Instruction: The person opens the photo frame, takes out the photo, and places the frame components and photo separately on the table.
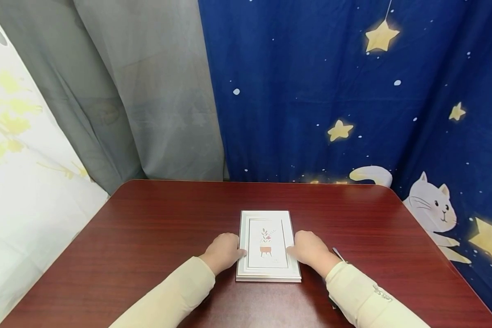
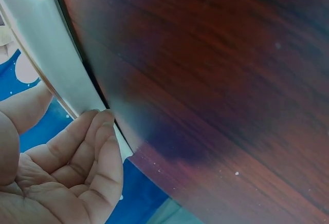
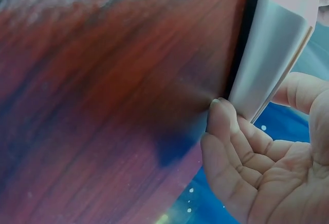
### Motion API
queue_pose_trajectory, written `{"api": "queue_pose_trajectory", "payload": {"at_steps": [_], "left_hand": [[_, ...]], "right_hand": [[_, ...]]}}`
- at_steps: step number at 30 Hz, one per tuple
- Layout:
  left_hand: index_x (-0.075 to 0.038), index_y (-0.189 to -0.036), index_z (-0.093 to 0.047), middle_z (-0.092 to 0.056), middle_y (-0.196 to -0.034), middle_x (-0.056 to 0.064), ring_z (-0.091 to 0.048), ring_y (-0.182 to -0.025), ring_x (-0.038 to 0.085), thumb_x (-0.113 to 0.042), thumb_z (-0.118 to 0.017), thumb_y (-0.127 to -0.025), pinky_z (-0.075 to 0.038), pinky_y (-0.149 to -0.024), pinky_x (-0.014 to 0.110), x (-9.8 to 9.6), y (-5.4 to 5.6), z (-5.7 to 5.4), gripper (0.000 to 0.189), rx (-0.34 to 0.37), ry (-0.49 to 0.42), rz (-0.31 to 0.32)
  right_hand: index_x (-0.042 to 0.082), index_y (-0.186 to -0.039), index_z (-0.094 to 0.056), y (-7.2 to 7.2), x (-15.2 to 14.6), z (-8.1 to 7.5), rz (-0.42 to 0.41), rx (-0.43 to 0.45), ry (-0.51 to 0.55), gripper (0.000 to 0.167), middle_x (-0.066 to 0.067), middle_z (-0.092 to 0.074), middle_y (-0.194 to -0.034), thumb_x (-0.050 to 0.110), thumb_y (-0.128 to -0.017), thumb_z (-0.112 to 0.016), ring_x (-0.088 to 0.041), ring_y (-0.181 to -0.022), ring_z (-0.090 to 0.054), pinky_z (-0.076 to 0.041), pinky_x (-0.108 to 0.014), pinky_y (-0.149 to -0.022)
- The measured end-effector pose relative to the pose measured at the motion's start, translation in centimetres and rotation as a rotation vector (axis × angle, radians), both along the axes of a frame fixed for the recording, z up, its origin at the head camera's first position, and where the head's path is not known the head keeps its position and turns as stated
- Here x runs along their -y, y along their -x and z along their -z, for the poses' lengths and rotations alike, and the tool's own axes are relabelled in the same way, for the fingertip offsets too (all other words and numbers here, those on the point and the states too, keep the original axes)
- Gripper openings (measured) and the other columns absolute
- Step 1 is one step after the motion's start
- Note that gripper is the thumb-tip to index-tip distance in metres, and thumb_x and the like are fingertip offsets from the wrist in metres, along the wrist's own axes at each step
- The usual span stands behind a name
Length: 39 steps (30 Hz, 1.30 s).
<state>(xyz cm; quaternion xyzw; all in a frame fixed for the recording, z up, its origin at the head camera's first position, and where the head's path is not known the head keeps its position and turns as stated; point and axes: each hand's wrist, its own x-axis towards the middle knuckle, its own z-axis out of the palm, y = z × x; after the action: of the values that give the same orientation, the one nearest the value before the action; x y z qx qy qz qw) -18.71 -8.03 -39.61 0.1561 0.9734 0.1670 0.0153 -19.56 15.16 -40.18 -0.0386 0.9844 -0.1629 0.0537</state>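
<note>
A white picture frame (image 1: 253, 269) lies on the table in front of me, its print of a potted plant facing up. My left hand (image 1: 223, 251) grips its left edge, thumb on the face and fingers against the side. On the opposite edge my right hand (image 1: 311, 250) holds it the same way. In the left wrist view the fingertips of the left hand (image 2: 77, 172) meet the frame's white side (image 2: 61, 54) low down by the table. The right wrist view has the right hand (image 3: 262, 167) with fingertips under the frame's side (image 3: 272, 49), beside its dark underside.
The reddish-brown wooden table (image 1: 168, 214) extends around the frame on all sides. Behind it hang a grey curtain (image 1: 160, 100) and a blue curtain (image 1: 287, 91) with stars and a white cat. A white cloth with yellow print (image 1: 28, 196) hangs at the left.
</note>
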Motion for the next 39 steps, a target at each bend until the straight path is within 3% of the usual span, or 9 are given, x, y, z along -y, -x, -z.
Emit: {"api": "queue_pose_trajectory", "payload": {"at_steps": [9, 16, 19, 22, 28, 34, 39], "left_hand": [[-0.009, -0.062, -0.052, -0.049, -0.061, 0.001, -0.047, -0.064, 0.016, -0.018, -0.076, -0.079, -0.045, -0.064, 0.035, 0.0, 0.0, -0.1, 0.03, -0.014, -0.011, -0.003], [-0.009, -0.065, -0.053, -0.05, -0.064, 0.002, -0.051, -0.064, 0.017, -0.018, -0.079, -0.075, -0.045, -0.062, 0.035, -0.1, 0.0, 0.0, 0.029, -0.027, -0.018, 0.001], [-0.009, -0.066, -0.054, -0.05, -0.065, 0.002, -0.051, -0.065, 0.018, -0.017, -0.08, -0.074, -0.045, -0.062, 0.035, -0.1, -0.1, 0.0, 0.029, -0.031, -0.029, 0.001], [-0.008, -0.069, -0.054, -0.05, -0.067, 0.002, -0.051, -0.066, 0.018, -0.015, -0.081, -0.073, -0.045, -0.062, 0.035, -0.1, -0.1, 0.0, 0.028, -0.025, -0.047, -0.002], [-0.008, -0.067, -0.051, -0.048, -0.067, 0.003, -0.049, -0.064, 0.018, -0.01, -0.081, -0.07, -0.043, -0.061, 0.033, -0.2, -0.2, 0.1, 0.03, -0.043, -0.069, -0.003], [-0.006, -0.072, -0.053, -0.05, -0.071, 0.004, -0.048, -0.067, 0.019, -0.006, -0.079, -0.07, -0.044, -0.064, 0.034, -0.5, -0.3, 0.1, 0.026, -0.053, -0.087, 0.007], [-0.004, -0.076, -0.057, -0.051, -0.073, 0.003, -0.048, -0.068, 0.017, -0.006, -0.079, -0.073, -0.044, -0.065, 0.032, -0.8, -0.4, 0.1, 0.022, -0.05, -0.123, 0.011]], "right_hand": [[-0.002, -0.08, -0.061, -0.1, 0.2, -0.7, 0.015, -0.009, 0.018, 0.022, -0.01, -0.06, -0.071, 0.02, -0.079, -0.067, -0.021, -0.063, -0.05, -0.047, -0.039, -0.064], [0.01, -0.059, -0.046, 0.0, 0.0, -0.4, 0.022, -0.022, 0.066, 0.028, -0.001, -0.043, -0.057, 0.016, -0.079, -0.064, -0.017, -0.055, -0.04, -0.038, -0.031, -0.055], [0.012, -0.058, -0.043, 0.0, -0.2, -0.1, 0.049, 0.004, 0.13, 0.029, 0.0, -0.044, -0.054, 0.015, -0.079, -0.062, -0.014, -0.049, -0.043, -0.037, -0.027, -0.05], [0.012, -0.059, -0.046, -0.2, -0.3, 0.2, 0.082, 0.045, 0.208, 0.027, -0.002, -0.049, -0.054, 0.016, -0.082, -0.06, -0.014, -0.046, -0.05, -0.042, -0.026, -0.047], [0.01, -0.058, -0.047, -0.5, -0.4, 0.3, 0.111, 0.094, 0.367, 0.025, -0.001, -0.046, -0.053, 0.012, -0.082, -0.055, -0.014, -0.047, -0.05, -0.051, -0.029, -0.048], [0.0, -0.076, -0.062, -0.9, -0.6, 0.4, 0.137, 0.173, 0.553, 0.014, -0.006, -0.053, -0.064, 0.01, -0.08, -0.054, -0.018, -0.058, -0.058, -0.053, -0.033, -0.052], [-0.004, -0.084, -0.063, -1.1, -0.7, 0.4, 0.134, 0.183, 0.609, 0.016, -0.007, -0.053, -0.067, 0.01, -0.081, -0.056, -0.02, -0.062, -0.061, -0.054, -0.036, -0.056]]}}
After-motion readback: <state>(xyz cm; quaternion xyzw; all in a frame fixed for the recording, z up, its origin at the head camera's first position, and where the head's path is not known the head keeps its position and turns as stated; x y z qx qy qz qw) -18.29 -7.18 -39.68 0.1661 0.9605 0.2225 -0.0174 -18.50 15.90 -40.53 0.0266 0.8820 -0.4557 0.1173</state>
